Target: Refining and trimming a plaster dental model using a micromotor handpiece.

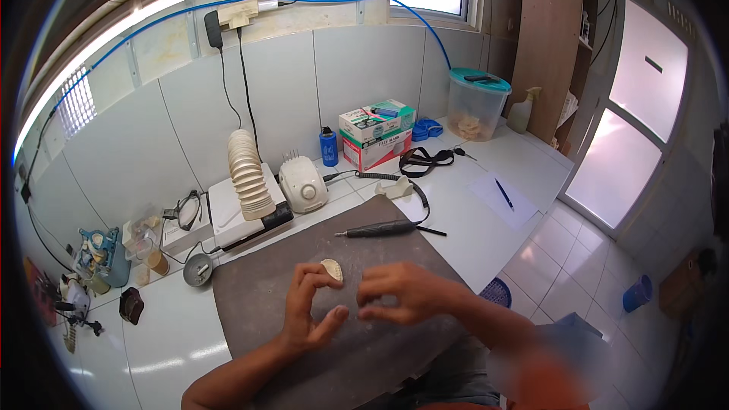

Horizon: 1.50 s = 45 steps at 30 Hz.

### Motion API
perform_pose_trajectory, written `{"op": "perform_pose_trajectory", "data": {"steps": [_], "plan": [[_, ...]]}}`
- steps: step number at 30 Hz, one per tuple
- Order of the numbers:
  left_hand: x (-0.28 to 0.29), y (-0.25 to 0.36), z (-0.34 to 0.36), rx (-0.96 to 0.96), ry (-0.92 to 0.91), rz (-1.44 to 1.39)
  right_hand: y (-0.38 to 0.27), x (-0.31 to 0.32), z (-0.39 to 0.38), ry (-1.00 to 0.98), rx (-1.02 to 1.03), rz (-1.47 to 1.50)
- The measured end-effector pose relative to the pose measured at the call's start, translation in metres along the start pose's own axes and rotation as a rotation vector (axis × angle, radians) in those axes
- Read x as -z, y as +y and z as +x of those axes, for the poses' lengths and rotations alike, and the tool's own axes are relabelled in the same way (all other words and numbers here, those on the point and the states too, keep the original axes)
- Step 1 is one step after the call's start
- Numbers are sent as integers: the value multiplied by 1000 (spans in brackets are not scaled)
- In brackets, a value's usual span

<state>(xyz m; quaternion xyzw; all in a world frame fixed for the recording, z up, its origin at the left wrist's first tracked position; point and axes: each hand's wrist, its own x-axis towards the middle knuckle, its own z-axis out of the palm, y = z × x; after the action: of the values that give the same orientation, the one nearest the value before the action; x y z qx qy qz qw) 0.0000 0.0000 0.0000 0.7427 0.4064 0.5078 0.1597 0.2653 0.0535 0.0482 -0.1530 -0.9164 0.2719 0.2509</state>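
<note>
My left hand (310,310) hovers over the dark mat (266,288), thumb and fingers curved apart with nothing between them. Just beyond its index fingertip is a small cream dental cast (332,270), arch-shaped, partly hidden by the finger; whether the finger touches it I cannot tell. To the right, my right hand (399,293) has its fingers bent and its thumb apart, with a gap showing between them. A black rotary handpiece (380,228) lies across the far part of the mat, its metal tip pointing left.
Along the wall stand a ribbed suction hose (250,178), a white handpiece control unit (304,184), stacked boxes (377,135) and a lidded clear bucket (477,106). A grey bowl (199,271) sits left of the mat. Paper with a pen (504,193) lies at right.
</note>
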Motion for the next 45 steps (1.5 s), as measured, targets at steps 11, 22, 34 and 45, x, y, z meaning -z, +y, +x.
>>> {"op": "perform_pose_trajectory", "data": {"steps": [11, 22, 34, 45], "plan": [[-19, 39, -38, 170, -818, -703, -58, -92, -84, -28, -99, 1317], [-20, 38, -25, 148, -978, -588, -34, -108, -91, -111, -49, 1521], [-19, 33, -29, 261, -996, -654, -30, -112, -93, -62, -74, 1597], [-28, 23, -15, 843, -363, -1341, -5, -101, -98, 571, 165, 1684]]}}
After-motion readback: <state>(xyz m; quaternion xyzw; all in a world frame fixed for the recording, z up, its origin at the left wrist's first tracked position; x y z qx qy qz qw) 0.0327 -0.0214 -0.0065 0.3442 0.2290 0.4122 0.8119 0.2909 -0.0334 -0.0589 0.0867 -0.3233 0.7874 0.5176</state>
